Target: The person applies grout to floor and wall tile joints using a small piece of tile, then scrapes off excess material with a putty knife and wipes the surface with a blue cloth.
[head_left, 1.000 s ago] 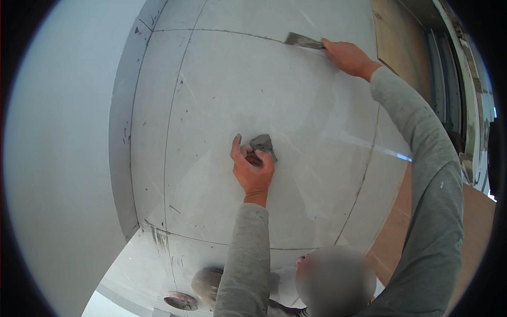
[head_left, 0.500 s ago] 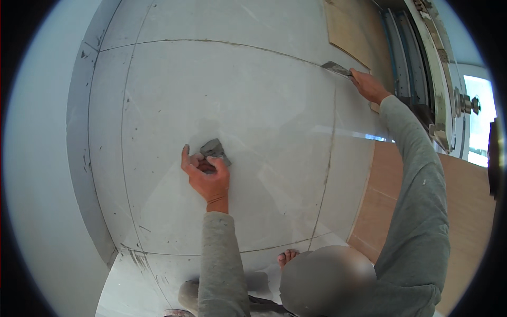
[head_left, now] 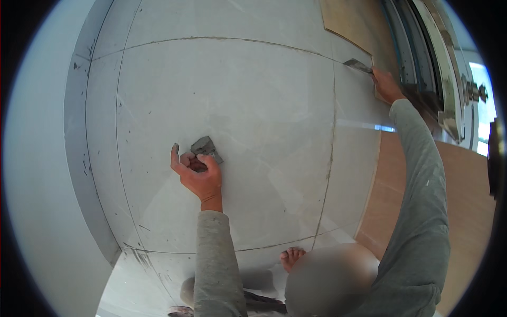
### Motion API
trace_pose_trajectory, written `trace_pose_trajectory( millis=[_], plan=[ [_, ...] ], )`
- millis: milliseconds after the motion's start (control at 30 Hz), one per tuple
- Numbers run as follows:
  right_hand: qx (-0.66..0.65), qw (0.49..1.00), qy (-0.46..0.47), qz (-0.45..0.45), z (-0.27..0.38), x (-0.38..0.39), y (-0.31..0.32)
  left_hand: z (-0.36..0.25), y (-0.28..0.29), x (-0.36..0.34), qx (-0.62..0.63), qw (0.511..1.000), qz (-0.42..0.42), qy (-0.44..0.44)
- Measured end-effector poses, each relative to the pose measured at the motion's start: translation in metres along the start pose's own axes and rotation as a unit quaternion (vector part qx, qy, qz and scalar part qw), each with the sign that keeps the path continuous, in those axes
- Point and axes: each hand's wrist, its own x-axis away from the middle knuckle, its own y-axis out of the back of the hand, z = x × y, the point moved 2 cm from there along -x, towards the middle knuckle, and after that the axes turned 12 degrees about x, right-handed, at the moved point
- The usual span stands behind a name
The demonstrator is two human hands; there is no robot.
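Note:
My left hand (head_left: 199, 177) is closed around a dark grey, angular lump (head_left: 205, 147), held over the middle of a large pale floor tile (head_left: 253, 116). A flatter grey piece shows at the lump's lower right; whether it is separate, I cannot tell. The index finger of that hand points up, away from the lump. Far to the right, my right hand (head_left: 387, 86) grips a putty knife (head_left: 359, 65) by its handle, which the fingers mostly hide. Its blade lies low at a tile joint (head_left: 311, 52), just right of where two joints cross.
A pale wall (head_left: 42, 158) with a grey skirting strip (head_left: 76, 132) runs along the left. At the right are wooden boards (head_left: 351, 26), metal door or window frames (head_left: 417, 47) and a brown panel (head_left: 422, 179). My bare foot (head_left: 291, 258) is on the floor near me.
My right hand has slid the putty knife rightward along the joint, past the crossing. My left hand keeps its hold on the lump; the view has shifted slightly.

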Motion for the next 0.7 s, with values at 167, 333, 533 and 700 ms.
trace_pose_trajectory(
  millis=[167,333,533,700],
  plan=[
    [-0.042,0.985,-0.165,0.005,-0.010,0.037,-0.019,0.003,0.000,0.003,0.012,0.999,-0.008,-0.036],
    [-0.383,0.881,-0.261,-0.096,0.081,0.120,-0.072,0.015,-0.004,0.001,-0.013,0.996,0.003,-0.085],
    [-0.250,0.935,-0.210,-0.139,0.178,0.219,-0.090,-0.007,0.019,0.003,0.172,0.985,0.024,0.023],
    [-0.197,0.948,-0.249,-0.016,0.200,0.226,-0.040,-0.051,0.116,0.074,0.265,0.961,-0.062,0.045]
  ],
)
